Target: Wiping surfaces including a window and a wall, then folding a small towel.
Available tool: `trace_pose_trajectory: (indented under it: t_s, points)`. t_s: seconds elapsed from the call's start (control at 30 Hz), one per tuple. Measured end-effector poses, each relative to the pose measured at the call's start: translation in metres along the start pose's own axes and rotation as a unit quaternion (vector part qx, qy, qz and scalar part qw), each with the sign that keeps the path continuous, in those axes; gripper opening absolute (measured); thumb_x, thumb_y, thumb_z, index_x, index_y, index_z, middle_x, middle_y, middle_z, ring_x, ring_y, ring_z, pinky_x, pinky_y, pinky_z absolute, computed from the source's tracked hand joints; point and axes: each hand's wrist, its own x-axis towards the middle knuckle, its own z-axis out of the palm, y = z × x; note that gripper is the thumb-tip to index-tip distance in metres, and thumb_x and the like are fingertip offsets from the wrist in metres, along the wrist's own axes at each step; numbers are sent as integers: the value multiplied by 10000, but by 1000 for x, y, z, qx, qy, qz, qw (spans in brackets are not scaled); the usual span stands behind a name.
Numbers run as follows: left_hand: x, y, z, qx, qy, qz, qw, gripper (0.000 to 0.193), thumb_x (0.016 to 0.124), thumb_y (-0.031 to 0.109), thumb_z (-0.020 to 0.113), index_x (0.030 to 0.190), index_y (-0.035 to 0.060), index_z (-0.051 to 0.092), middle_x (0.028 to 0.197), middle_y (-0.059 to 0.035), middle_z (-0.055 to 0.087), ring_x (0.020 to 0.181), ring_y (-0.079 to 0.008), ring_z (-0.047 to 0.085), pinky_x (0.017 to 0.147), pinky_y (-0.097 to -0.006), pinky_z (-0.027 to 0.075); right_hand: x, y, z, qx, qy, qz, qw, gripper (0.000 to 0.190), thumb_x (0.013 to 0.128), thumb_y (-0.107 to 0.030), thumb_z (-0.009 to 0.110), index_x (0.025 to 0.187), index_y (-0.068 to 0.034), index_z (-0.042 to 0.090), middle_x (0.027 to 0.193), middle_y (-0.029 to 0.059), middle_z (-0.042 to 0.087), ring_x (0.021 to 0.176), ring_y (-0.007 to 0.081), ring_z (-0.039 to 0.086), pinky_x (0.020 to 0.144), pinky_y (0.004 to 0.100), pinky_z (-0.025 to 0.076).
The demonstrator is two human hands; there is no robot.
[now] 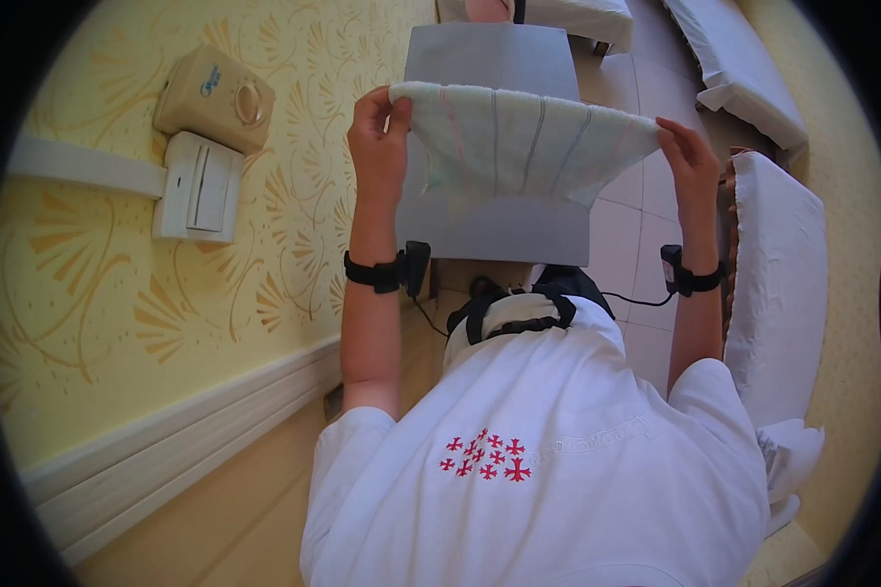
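Observation:
A pale striped terry towel (pixel 517 139) is stretched out between my two hands, hanging over a grey tabletop (pixel 499 235). My left hand (pixel 383 136) pinches its left upper corner between thumb and fingers. At the other upper corner, my right hand (pixel 686 150) grips the cloth with its fingertips. The top edge is drawn nearly straight, while the lower part droops and narrows. Whether its lower edge touches the table cannot be told. Each wrist wears a black strap with a small cabled device.
Patterned wallpaper with a beige dial control (pixel 216 99) and a white switch box (pixel 200 187) is close on the left. White-covered furniture (pixel 774 286) lines the right side, with more (pixel 734 70) at the upper right. Tiled floor (pixel 620 172) shows between.

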Motion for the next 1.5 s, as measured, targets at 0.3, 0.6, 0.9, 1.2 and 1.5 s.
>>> trace_pose_trajectory:
  t_s: [0.3, 0.6, 0.9, 1.2, 1.5]
  points:
    - [-2, -1, 7, -45, -19, -19, 999, 236, 1013, 195, 581, 1139, -4, 568, 1179, -112, 656, 1043, -167, 625, 871, -334, 555, -24, -12, -7, -190, 39, -158, 968, 204, 924, -54, 677, 1122, -64, 724, 1004, 89, 737, 913, 174, 700, 796, 261, 541]
    - [-26, -2, 4, 41, 100, 90, 990, 203, 1035, 199, 543, 1116, 13, 547, 1008, -50, 623, 911, -123, 576, 815, -276, 489, -51, -30, -16, -158, 75, -339, 924, 238, 801, 80, 744, 1016, -17, 711, 939, 156, 738, 882, 269, 731, 792, 318, 576]
    - [4, -52, 28, 306, 23, -68, 949, 353, 1034, 329, 491, 1149, 0, 549, 1059, -191, 653, 905, -337, 642, 783, -393, 510, -34, 23, 22, -19, 2, 3, 1000, 210, 899, -2, 676, 1107, -29, 690, 966, 102, 720, 830, 142, 680, 762, 243, 533]
    - [-65, -244, 16, 448, -202, -169, 854, 606, 910, 343, 635, 1390, 14, 468, 1312, -292, 538, 1250, -427, 496, 1060, -481, 402, -52, 210, 96, -153, -267, 206, 929, 448, 949, -253, 596, 1328, -17, 555, 1128, 203, 685, 1003, 326, 667, 883, 393, 522]
    - [-177, -237, -1, 500, -55, -237, 831, 417, 834, 257, 735, 1165, 58, 579, 1199, -181, 560, 1152, -387, 526, 972, -453, 453, -173, 283, 95, -224, -187, 337, 895, 484, 813, -317, 727, 1166, 0, 633, 977, 196, 707, 955, 354, 684, 843, 416, 534]
